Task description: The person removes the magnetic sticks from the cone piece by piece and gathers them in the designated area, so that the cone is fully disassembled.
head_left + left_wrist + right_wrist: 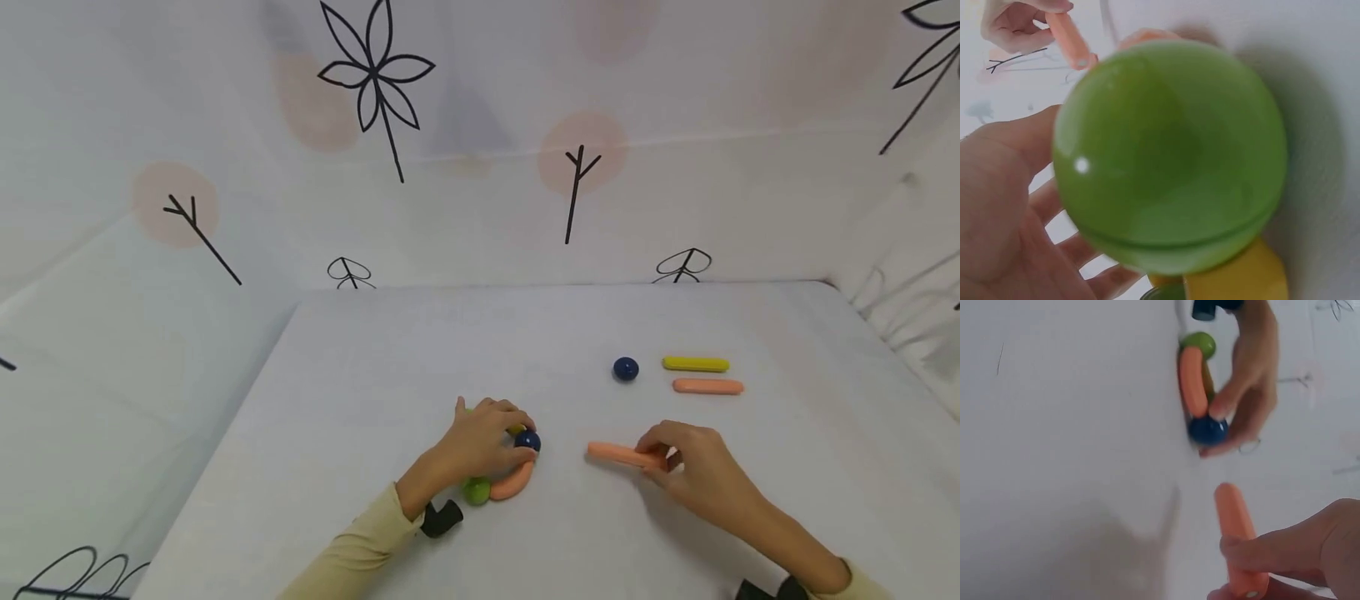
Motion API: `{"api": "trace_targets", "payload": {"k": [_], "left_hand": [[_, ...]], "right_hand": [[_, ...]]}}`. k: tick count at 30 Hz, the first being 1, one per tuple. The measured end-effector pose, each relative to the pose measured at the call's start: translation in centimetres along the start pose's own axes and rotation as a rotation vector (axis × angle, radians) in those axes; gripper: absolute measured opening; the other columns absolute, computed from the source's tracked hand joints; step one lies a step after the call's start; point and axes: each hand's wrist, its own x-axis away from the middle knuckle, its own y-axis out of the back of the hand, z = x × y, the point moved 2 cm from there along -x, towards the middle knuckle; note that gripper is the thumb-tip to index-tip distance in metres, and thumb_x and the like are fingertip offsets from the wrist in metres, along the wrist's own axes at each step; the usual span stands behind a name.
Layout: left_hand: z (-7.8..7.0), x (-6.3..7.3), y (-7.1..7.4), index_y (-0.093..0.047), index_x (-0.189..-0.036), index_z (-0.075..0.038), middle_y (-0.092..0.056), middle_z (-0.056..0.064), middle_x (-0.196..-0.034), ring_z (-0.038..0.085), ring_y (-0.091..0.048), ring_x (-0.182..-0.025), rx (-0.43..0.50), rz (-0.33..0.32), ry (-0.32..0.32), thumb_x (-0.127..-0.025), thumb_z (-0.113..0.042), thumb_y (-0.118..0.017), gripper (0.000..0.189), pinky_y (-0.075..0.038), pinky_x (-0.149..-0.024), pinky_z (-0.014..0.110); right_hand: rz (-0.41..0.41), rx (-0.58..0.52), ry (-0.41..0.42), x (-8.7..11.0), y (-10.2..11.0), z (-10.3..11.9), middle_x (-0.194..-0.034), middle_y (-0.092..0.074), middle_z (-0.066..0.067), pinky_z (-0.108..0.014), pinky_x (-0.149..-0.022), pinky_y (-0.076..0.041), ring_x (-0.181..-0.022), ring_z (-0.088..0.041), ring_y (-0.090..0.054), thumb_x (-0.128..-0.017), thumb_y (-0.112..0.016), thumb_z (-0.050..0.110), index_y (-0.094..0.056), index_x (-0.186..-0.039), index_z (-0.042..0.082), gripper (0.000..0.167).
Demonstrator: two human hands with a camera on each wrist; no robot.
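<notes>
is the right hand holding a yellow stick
No, the right hand pinches an orange stick, while a yellow stick lies apart on the table.

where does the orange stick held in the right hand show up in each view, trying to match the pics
Head: right of centre, below mid-height, the orange stick is in the fingers of the right hand.
Left wrist: upper left corner area, the orange stick points down toward the big green ball.
Right wrist: lower right, the orange stick stands nearly upright in the picture.
Shared landmark: the left hand, visible in all three.
</notes>
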Motion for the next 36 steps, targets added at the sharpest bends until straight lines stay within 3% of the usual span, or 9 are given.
{"api": "trace_targets", "payload": {"k": [8,19,27,36], "left_hand": [[0.2,0.2,0.0,-0.064,-0.118,-0.027,-0.057,-0.002,-0.127,0.023,-0.047,-0.121,0.008,-0.003,-0.015,-0.09,-0.05,-0.059,0.037,-0.018,-0.095,0.074],[0.2,0.2,0.1,-0.063,-0.121,-0.027,-0.056,-0.002,-0.127,0.024,-0.047,-0.121,-0.001,-0.001,-0.023,-0.09,-0.049,-0.058,0.038,-0.021,-0.097,0.07],[0.2,0.3,0.1,-0.063,-0.121,-0.026,-0.057,-0.001,-0.127,0.024,-0.047,-0.121,0.001,-0.002,-0.025,-0.091,-0.049,-0.058,0.038,-0.022,-0.097,0.07],[0.1,0.3,0.1,-0.063,-0.121,-0.027,-0.057,-0.002,-0.125,0.022,-0.047,-0.12,0.0,-0.004,-0.029,-0.09,-0.048,-0.059,0.038,-0.022,-0.098,0.069]], "right_hand": [[0.051,-0.045,-0.164,0.1,2.6,-4.4,-0.085,-0.067,0.002,-0.023,-0.063,-0.053,-0.076,-0.009,-0.061,-0.072,-0.08,0.006,-0.072,-0.091,0.009,0.021],[0.068,-0.084,-0.18,0.7,5.5,-8.9,-0.091,-0.069,0.004,-0.02,-0.063,-0.046,-0.08,0.002,-0.056,-0.083,-0.073,0.015,-0.072,-0.099,0.013,0.017],[0.131,-0.105,-0.321,0.5,6.6,-11.9,-0.109,-0.064,-0.017,-0.02,-0.065,-0.05,-0.083,0.007,-0.054,-0.083,-0.074,0.02,-0.067,-0.111,0.0,0.034],[0.111,-0.093,-0.377,0.9,7.4,-14.9,-0.112,-0.063,-0.019,-0.02,-0.063,-0.046,-0.083,0.016,-0.045,-0.087,-0.07,0.029,-0.065,-0.114,-0.002,0.042]]}}
